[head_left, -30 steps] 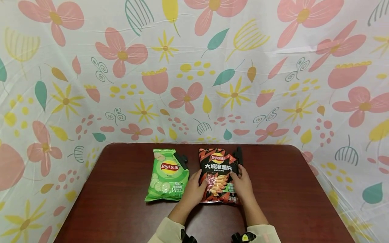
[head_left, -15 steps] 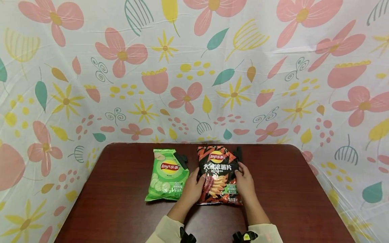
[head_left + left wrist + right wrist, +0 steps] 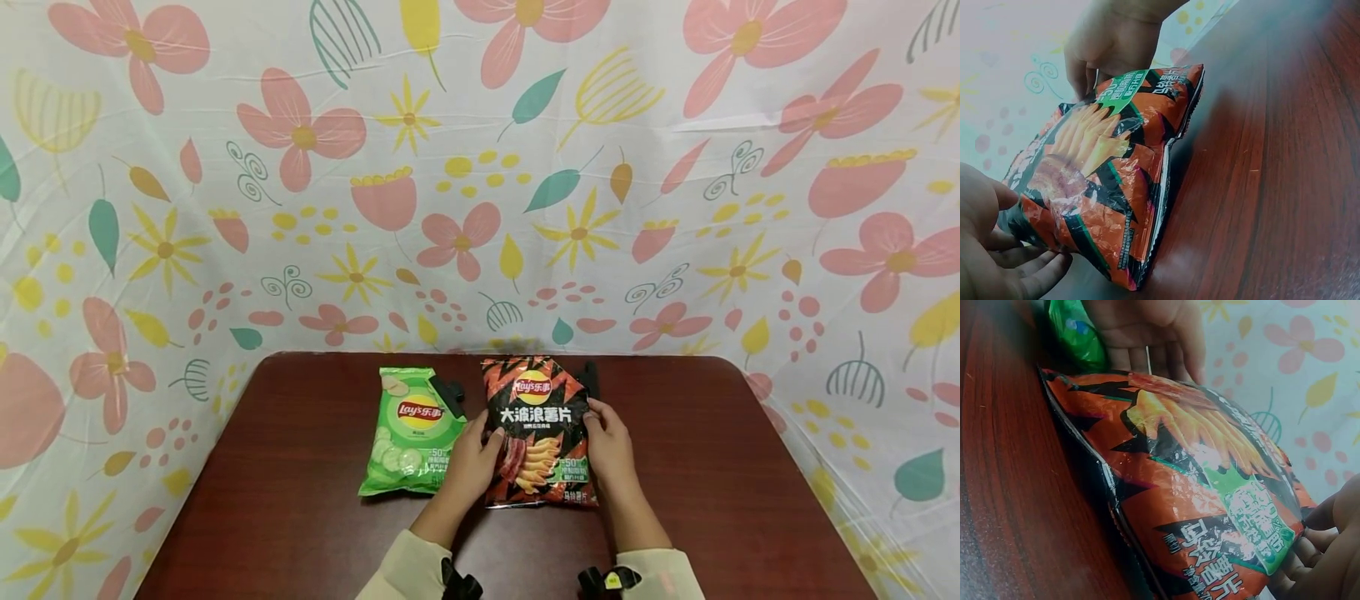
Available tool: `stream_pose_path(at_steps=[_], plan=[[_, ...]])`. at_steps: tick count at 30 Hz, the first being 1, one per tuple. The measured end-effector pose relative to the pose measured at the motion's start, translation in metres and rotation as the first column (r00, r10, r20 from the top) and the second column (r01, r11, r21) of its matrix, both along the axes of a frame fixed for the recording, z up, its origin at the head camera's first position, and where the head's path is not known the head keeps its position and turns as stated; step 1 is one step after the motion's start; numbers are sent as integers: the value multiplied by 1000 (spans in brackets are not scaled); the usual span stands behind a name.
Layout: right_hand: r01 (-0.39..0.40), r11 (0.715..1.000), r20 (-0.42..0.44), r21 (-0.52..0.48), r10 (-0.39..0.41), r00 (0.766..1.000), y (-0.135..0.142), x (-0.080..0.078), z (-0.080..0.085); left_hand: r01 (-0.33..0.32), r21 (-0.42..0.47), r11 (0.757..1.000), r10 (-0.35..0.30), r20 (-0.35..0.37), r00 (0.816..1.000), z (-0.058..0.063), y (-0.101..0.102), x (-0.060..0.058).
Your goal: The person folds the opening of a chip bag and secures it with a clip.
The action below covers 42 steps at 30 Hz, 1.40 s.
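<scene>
A black-and-orange bag of potato chips (image 3: 536,429) lies face up between my two hands in the head view. My left hand (image 3: 468,462) grips its left edge, thumb on the front and fingers reaching underneath, as the left wrist view shows. On the opposite side my right hand (image 3: 611,446) holds the edge, its thumb against the rim and its fingers (image 3: 1307,559) curled below. A black clip (image 3: 590,379) shows at the bag's top right corner, partly hidden. Left of my left hand lies a green chip bag (image 3: 408,433) with another black clip (image 3: 447,396) across its corner.
The dark red-brown wooden table (image 3: 300,517) has rounded far corners. A white curtain (image 3: 465,300) with printed flowers and leaves hangs behind it and along both sides. My left forearm passes close to the green bag's lower right corner.
The black-and-orange bag has shifted slightly left and its top edge farther from me. My right thumb has slid off the bag's front to its edge, and my hands are slightly wider apart.
</scene>
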State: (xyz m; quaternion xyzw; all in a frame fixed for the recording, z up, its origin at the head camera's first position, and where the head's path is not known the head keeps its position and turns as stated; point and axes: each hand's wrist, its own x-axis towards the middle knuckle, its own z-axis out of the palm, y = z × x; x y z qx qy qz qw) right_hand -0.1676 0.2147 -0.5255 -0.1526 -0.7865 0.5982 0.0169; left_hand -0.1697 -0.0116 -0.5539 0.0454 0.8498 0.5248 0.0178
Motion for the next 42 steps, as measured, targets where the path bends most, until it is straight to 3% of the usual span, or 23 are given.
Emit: stream_pose_path(at_steps=[10,24,31,36,39,42], plan=[[25,999,-8,37,-25,1000,0,-3,3,-24,16,1000,24,-34,999,4,-4,-1],[53,999,-126,-2,-53,991,-7,-4,4,-40,114,993,38,20,999,12,-11,-1],[35,999,-159,-39,-41,986,-13,-3,13,-81,135,988,90,-64,994,17,-19,-6],[32,998,-170,-53,-41,985,-19,3,32,-150,61,987,159,-209,965,30,-24,-5],[37,997,-189,-63,-48,981,-21,3,34,-194,1,981,184,-328,926,39,-25,-6],[38,997,-211,-66,-51,976,-19,0,26,-227,-55,972,180,-445,878,47,-26,-8]])
